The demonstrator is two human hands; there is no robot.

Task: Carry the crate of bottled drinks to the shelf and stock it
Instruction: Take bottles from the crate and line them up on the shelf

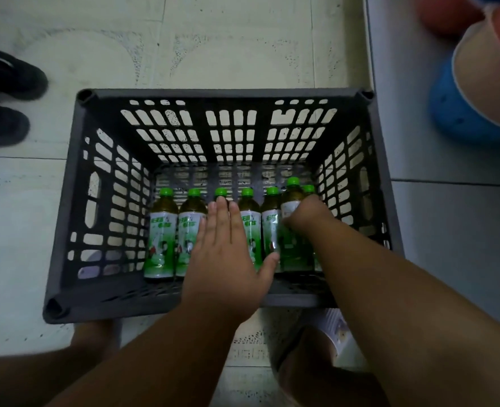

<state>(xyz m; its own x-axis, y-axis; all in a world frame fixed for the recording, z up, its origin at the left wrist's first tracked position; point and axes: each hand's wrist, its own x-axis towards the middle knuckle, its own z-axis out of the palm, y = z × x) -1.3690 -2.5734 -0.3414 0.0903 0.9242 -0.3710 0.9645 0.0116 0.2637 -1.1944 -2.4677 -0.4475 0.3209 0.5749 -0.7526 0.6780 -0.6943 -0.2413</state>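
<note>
A dark grey slatted plastic crate (75, 177) stands on the tiled floor below me. Several green-capped bottles with green and white labels (162, 233) lie side by side on its bottom. My left hand (228, 254) rests flat, fingers apart, on top of the middle bottles. My right hand (307, 215) is closed around a bottle (292, 198) near the crate's right wall, and that bottle sits a little higher than the others. One more bottle cap (309, 188) shows behind my right hand.
Another person's dark shoes (5, 92) stand at the left. A pale grey raised ledge (448, 160) runs along the crate's right side. Blue and red round objects (463, 113) sit at the top right. My own feet (328, 348) are just behind the crate.
</note>
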